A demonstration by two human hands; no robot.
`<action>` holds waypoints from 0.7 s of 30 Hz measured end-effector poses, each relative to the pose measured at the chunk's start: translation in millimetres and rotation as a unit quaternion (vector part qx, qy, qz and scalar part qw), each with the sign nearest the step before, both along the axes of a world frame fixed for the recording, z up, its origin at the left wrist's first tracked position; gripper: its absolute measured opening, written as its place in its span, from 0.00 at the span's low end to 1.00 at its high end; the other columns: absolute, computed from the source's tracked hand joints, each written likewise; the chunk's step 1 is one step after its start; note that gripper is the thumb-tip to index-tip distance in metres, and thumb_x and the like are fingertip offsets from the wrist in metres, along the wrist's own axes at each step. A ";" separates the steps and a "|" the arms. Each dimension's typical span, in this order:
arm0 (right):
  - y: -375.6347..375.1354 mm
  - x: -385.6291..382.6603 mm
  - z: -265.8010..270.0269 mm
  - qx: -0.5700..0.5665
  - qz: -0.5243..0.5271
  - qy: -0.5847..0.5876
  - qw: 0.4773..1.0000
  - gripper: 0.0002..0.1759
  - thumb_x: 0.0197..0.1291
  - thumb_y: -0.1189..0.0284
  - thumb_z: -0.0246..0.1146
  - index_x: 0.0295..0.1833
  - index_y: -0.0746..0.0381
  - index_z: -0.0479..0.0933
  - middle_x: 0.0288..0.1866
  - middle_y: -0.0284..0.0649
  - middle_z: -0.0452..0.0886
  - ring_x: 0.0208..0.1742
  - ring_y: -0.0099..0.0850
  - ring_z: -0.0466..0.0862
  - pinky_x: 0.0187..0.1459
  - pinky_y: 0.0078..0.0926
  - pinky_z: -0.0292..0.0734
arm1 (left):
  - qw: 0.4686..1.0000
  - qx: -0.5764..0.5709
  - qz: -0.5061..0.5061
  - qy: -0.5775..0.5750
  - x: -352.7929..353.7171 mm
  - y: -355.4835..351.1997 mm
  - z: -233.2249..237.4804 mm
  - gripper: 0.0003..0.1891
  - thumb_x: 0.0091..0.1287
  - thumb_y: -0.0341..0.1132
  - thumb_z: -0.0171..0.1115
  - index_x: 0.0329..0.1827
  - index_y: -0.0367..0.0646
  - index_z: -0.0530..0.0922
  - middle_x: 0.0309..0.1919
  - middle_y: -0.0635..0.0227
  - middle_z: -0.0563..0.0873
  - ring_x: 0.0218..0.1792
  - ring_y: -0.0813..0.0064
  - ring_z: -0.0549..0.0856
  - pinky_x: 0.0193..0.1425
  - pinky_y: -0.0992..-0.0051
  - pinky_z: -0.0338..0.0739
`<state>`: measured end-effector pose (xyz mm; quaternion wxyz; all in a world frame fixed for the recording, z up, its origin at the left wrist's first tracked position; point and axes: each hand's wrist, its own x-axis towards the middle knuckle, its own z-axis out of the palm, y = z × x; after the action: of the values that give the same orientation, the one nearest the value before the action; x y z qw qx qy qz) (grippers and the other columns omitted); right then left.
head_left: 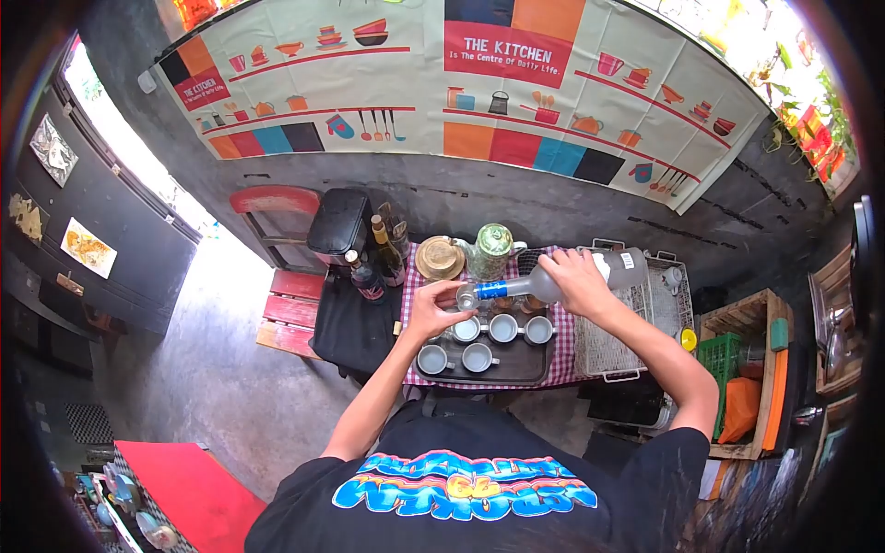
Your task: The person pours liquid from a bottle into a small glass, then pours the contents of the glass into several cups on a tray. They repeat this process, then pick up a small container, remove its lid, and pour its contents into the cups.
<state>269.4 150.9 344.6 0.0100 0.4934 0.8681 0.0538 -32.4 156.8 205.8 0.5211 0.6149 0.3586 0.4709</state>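
My right hand (576,281) is closed round the body of a frosted glass bottle (629,267) with a blue band on its neck. The bottle lies almost level, its neck pointing left. In my left hand (431,311) is a small clear glass (467,298), held by the fingers right at the bottle's mouth. Below both hands, a dark tray (527,370) carries several pale mugs, among them a front mug (477,358) and a right-hand mug (538,329). Behind the bottle stands a green patterned teapot (495,241), beside a round tan lid-like object (440,259).
A checked cloth (564,355) covers the table. Dark bottles (366,278) and a black bin-like container (338,226) stand left, near a red chair (293,304). A white wire rack (599,346) sits right, with a wooden crate (770,323) beyond. A kitchen-print poster (433,83) hangs on the wall.
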 end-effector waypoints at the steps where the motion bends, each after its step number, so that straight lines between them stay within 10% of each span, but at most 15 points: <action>1: -0.3 -0.9 2.9 0.000 0.000 -0.005 1.000 0.37 0.42 0.75 0.78 0.62 0.57 0.72 0.51 0.44 0.78 0.56 0.47 0.80 0.59 0.55 0.70 | 1.000 -0.001 0.000 -0.005 -0.2 0.1 0.2 0.28 0.50 0.24 0.83 0.57 0.32 0.83 0.49 0.62 0.90 0.49 0.75 0.89 0.60 0.71 0.86; 21: -5.1 -9.5 28.5 0.044 0.007 -0.088 0.995 0.33 0.47 0.78 0.71 0.62 0.57 0.73 0.49 0.43 0.79 0.53 0.44 0.81 0.58 0.54 0.70 | 1.000 0.000 -0.012 -0.025 -1.8 0.3 1.6 0.28 0.50 0.23 0.83 0.56 0.31 0.83 0.49 0.59 0.90 0.49 0.73 0.90 0.60 0.70 0.86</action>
<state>259.8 145.8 373.1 0.0641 0.4806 0.8642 0.1348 -34.2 157.1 207.5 0.5361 0.6069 0.3378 0.4797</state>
